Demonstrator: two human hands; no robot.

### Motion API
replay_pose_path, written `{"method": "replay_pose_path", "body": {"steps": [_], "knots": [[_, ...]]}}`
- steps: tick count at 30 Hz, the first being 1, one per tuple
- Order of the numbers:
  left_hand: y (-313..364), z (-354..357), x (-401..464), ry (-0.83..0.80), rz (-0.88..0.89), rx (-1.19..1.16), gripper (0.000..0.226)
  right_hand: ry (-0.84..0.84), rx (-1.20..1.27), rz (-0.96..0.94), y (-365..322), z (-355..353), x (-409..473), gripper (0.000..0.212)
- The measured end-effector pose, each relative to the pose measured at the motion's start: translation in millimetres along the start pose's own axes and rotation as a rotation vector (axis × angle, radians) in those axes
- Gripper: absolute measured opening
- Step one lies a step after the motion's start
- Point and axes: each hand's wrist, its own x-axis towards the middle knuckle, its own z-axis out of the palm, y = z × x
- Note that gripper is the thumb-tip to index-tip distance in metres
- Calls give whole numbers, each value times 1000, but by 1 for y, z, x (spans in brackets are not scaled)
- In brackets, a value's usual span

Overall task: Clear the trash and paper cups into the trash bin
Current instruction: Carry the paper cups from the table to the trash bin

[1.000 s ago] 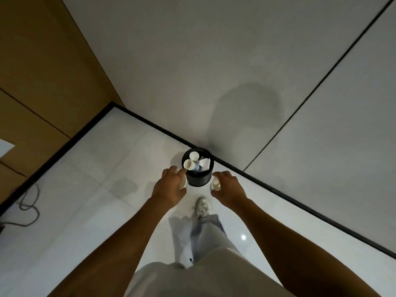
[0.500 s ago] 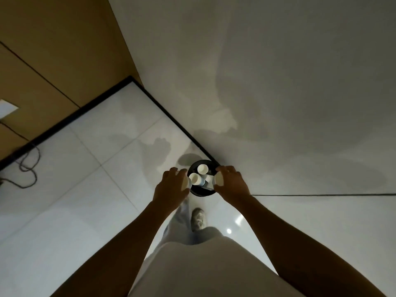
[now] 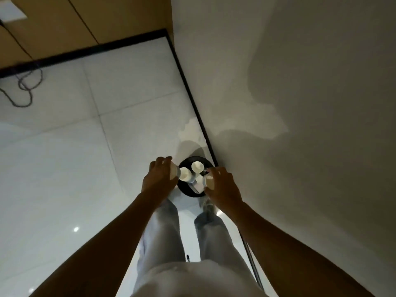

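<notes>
Looking down, a person stands over a round black trash bin [image 3: 188,192] that sits on the shiny white floor [image 3: 64,168], right against the grey wall [image 3: 300,103]. The left hand [image 3: 159,180] is just to the left of the bin and its fingers are curled around a white paper cup [image 3: 174,171]. That cup lies on its side in the hand, over the bin's left edge. The right hand [image 3: 222,187] is at the bin's right edge. Its fingers are wrapped around another white cup [image 3: 209,181], and the open mouth of that cup points toward the bin.

Inside the bin there are two more white cups. One cup [image 3: 185,174] is on the left side of the bin, close to the cup in the left hand. The other cup [image 3: 197,167] is near the back. Some white paper [image 3: 198,185] lies in the bin near the right hand, with a bit of blue beside it, too small to tell what it is.

Below the hands you can see the person's light trousers [image 3: 162,243] and a shoe [image 3: 207,207] just in front of the bin. A black strip [image 3: 192,99] runs along the bottom of the wall. Far off on the left, a dark cord [image 3: 25,86] lies curled on the floor near a brown wooden wall [image 3: 85,22]
</notes>
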Motion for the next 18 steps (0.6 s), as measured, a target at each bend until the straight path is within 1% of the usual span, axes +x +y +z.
{"method": "replay_pose_path", "body": {"steps": [4, 8, 13, 16, 18], "knots": [[-8, 47, 18, 26, -114, -82, 66, -79, -88, -81, 32, 26, 40, 58], [-28, 99, 42, 52, -150, -120, 64, -87, -121, -105, 59, 73, 83, 57], [-65, 157, 102, 109, -174, -143, 64, -94, -96, -147, 94, 141, 144, 57], [-83, 191, 136, 66, -160, -136, 67, -72, -121, -172, 114, 179, 181, 59], [-90, 213, 151, 19, -134, -126, 69, -53, -183, -201, 125, 198, 202, 59]]}}
